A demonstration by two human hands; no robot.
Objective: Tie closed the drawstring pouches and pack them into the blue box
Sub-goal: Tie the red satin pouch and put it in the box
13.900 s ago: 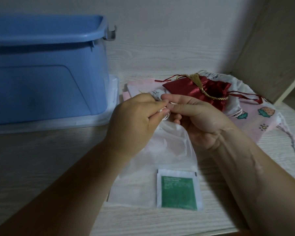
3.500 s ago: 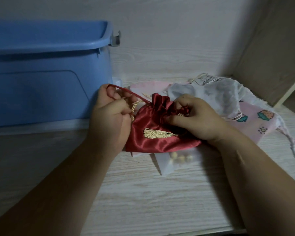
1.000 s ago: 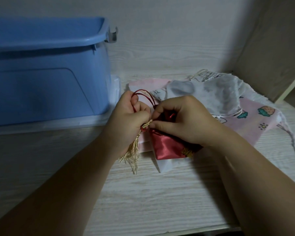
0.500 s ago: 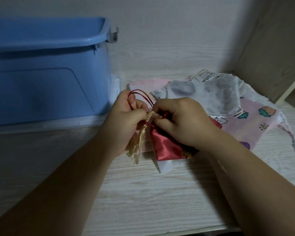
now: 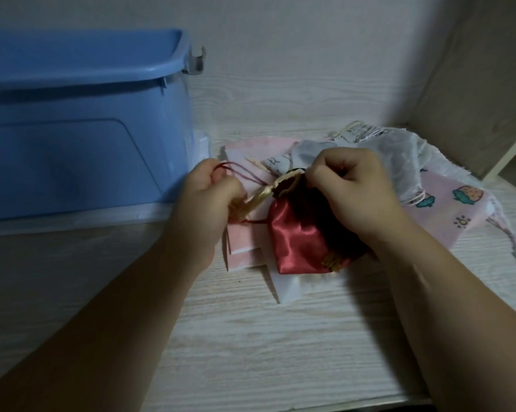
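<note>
- Large blue plastic box: stands left of the left hand, close beside it. Its inside is hidden from this angle, so I cannot tell how many pouches are packed.
- Pale wood-grain table: carries everything; both forearms reach across it.
- Pink cotton pouch with a printed strawberry: lies flat to the right of the right hand, cord loose at its edge. Judged untied, still to do.
- Sheer white gauze pouch: crumpled just beyond the right hand, on top of the pink one. No knot shows; judged still to do.
- Flat pale-pink pouch and a flat white pouch: lie under and in front of the hands, not yet handled.
- Shiny red satin pouch: the piece in work, between the two hands and resting on the flat pouches. Its gold-trimmed mouth gapes a little, so it is neither drawn shut nor knotted.
- Right hand: fingers curled, pinching the red satin pouch at its gathered neck.
- Left hand: clenched round the dark red drawstring cord, pulling it away from the neck; a gold tassel runs into the same fist.
- Second gold tassel: pokes out under the right wrist.
- Progress, as judged: mid-task. This pouch needs cinching, knotting and packing, and at least four more wait outside the box.
</note>
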